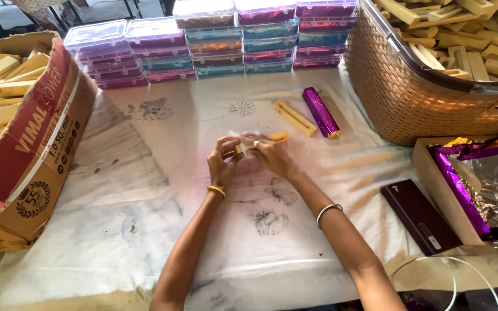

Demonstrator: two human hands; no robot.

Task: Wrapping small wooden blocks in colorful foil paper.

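While both hands meet over the middle of the table [162, 242], the left hand [222, 163] has its fingers curled shut round one end of a small wooden piece [259, 144], thumb on top. Right hand [272, 156] is closed on the same wooden piece from the other side, fingers bent over it, a ring on one finger; the yellowish end sticks out just past the right hand's fingers. Something thin and clear seems to lie round the piece, too blurred to tell what. Gold bangle on the left wrist, silver bangle on the right wrist.

Just beyond the right hand lies a bare wooden stick [294, 118] flat on the white cloth, and beside it a purple foil-wrapped stick [320, 112], the two near each other but apart. Farther beyond both hands, stacks of clear plastic boxes [208, 43] with coloured foil inside, lined in a row. Well off to the left of the left hand, a cardboard carton [27, 167] full of wooden pieces. Off to the right of the right hand, a woven brown basket [410, 98] heaped with the same wooden pieces. Nearer the person on the right side, a dark flat case [419, 216], and a shallow tray [442, 193] holding purple and silver foil sheets [485, 184]. White cable [451, 270] loops by the right forearm.
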